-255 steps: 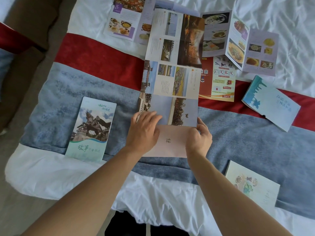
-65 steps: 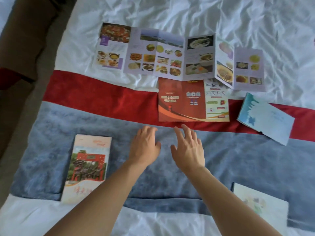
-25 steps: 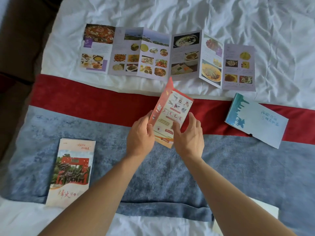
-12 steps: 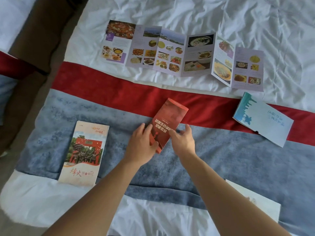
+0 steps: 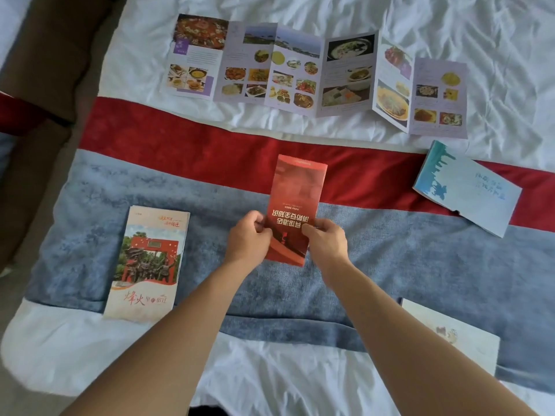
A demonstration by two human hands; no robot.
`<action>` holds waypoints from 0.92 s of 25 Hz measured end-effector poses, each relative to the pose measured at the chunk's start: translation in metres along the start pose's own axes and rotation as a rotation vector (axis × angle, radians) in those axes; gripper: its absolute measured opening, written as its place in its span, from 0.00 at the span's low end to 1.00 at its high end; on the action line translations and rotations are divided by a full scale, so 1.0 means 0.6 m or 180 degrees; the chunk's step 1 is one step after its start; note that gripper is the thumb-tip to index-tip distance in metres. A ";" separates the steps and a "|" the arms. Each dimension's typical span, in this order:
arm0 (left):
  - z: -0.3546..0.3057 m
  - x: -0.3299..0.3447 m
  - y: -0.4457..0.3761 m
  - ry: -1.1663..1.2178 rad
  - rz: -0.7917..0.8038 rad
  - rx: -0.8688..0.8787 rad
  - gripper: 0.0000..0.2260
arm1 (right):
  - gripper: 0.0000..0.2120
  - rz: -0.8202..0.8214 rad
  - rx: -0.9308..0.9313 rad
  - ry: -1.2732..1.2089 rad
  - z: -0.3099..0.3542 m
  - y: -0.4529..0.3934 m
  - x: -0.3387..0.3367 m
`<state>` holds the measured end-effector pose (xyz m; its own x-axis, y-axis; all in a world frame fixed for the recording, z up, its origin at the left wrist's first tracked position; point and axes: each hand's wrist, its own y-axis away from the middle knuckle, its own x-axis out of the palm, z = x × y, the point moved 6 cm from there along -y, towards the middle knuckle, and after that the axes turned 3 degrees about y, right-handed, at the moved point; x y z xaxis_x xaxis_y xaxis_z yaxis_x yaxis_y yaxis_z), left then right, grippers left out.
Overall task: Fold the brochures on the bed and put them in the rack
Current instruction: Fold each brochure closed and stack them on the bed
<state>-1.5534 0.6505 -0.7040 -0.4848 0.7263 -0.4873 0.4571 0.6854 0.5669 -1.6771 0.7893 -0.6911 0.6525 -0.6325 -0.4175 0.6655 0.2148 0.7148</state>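
A folded red brochure (image 5: 295,193) is held upright-lengthwise over the middle of the bed, its cover text upside down to me. My left hand (image 5: 248,238) pinches its left edge and my right hand (image 5: 326,240) pinches its right edge, both near the lower half. A long food brochure (image 5: 315,75) lies unfolded across the white sheet at the far side. A stack of folded brochures with a red gate cover (image 5: 147,262) lies to the left. No rack is in view.
A pale blue folded brochure (image 5: 468,187) lies at the right on the red band of the bed runner (image 5: 180,151). A cream brochure (image 5: 450,334) lies at the lower right. Brown floor and another bed's edge run along the left.
The red brochure has gone from open and flat on the bed to folded shut; in the last half second my hands have turned it from tilted to nearly straight and taken its side edges.
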 end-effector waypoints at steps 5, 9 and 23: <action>-0.005 -0.050 0.020 -0.1017 -0.0587 0.0685 0.11 | 0.40 -0.0671 -0.1073 0.0942 0.037 0.024 -0.018; -0.013 -0.070 0.043 -0.1762 -0.0885 0.1405 0.13 | 0.40 -0.0579 -0.2120 0.2062 0.066 0.065 0.011; 0.046 -0.108 0.069 0.0191 -0.1037 -0.0145 0.31 | 0.07 -0.0532 -0.1378 0.1349 0.064 0.077 0.051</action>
<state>-1.4827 0.6330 -0.6674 -0.6436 0.4641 -0.6086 0.2377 0.8770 0.4175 -1.6404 0.7510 -0.6493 0.5550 -0.3526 -0.7535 0.7994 0.4765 0.3658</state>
